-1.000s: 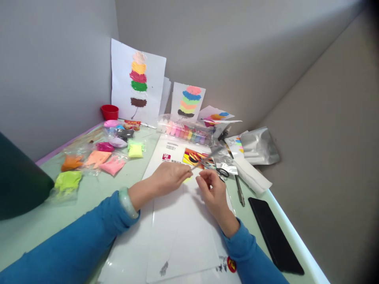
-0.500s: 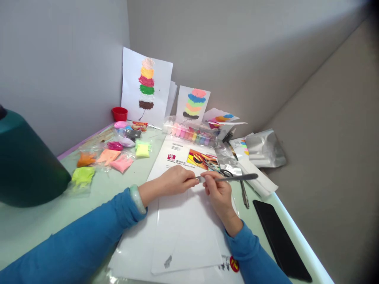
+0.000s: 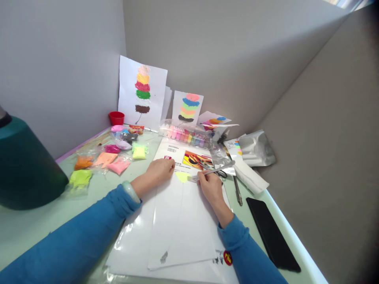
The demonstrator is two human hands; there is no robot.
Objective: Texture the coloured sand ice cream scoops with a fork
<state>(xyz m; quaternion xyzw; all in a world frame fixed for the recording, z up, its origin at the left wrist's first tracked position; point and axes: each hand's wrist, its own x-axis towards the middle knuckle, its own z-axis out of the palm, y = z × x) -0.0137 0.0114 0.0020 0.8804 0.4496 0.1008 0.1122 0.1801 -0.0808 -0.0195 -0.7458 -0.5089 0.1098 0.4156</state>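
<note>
My right hand (image 3: 211, 186) pinches a metal fork (image 3: 220, 168) near its tines, with the handle sticking out to the upper right. The tines are at the right edge of a pale yellow-green patch of clay (image 3: 181, 176) on a white sheet of paper (image 3: 183, 221). My left hand (image 3: 158, 173) rests on the paper at the left of the patch. Its fingers are curled and mostly hidden, so I cannot see what, if anything, is in them. A grey smudge (image 3: 164, 257) marks the sheet's near end.
Bagged coloured clay (image 3: 106, 159) lies on the left, near a dark green bottle (image 3: 28, 169). Behind the paper are a pack of coloured sticks (image 3: 186, 135) and propped drawings (image 3: 142, 94). Scissors (image 3: 222, 173), a pen (image 3: 237, 192) and a black phone-like slab (image 3: 272, 232) are on the right.
My hands have moved apart. The fork tines have left my left fingers and come down to the paper, where the yellow-green patch now shows. The camera view has shifted slightly.
</note>
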